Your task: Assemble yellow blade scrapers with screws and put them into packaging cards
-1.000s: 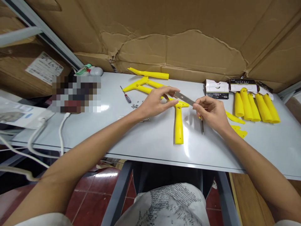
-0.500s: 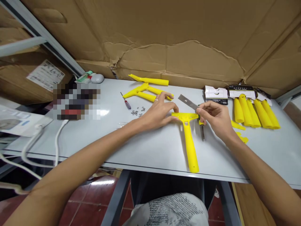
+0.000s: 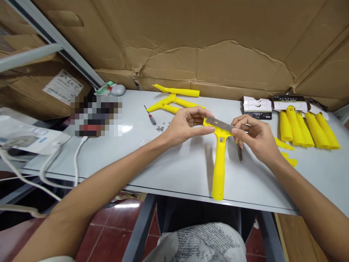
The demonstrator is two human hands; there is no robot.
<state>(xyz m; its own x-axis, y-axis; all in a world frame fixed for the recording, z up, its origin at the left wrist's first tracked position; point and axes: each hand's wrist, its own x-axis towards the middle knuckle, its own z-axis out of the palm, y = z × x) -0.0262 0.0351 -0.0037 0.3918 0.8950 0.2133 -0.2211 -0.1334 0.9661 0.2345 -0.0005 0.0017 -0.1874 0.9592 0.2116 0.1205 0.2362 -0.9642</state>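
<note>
A yellow plastic T-shaped scraper handle (image 3: 219,167) points toward the table's front edge. My left hand (image 3: 185,125) pinches the left end of its head between thumb and fingers. A flat metal blade (image 3: 221,124) lies along the top of that head, its left end by my left fingertips. On the right, my right hand (image 3: 253,136) is closed on the blade's other end. Below the right fingers a screwdriver shaft (image 3: 240,153) sticks out; whether the hand holds it I cannot tell, as its handle is mostly hidden.
Yellow handles (image 3: 177,91) lie at the back, near a small screwdriver (image 3: 152,119) and loose screws (image 3: 160,128). Several yellow scrapers with card sleeves (image 3: 296,127) rest at the right, beside a white-and-black package (image 3: 257,107). White cables (image 3: 77,160) run at the left. Cardboard (image 3: 169,65) stands behind.
My right hand has brought the blade down onto the head of the scraper handle. My left hand has shifted to grip the head's left end, and the handle has tilted slightly.
</note>
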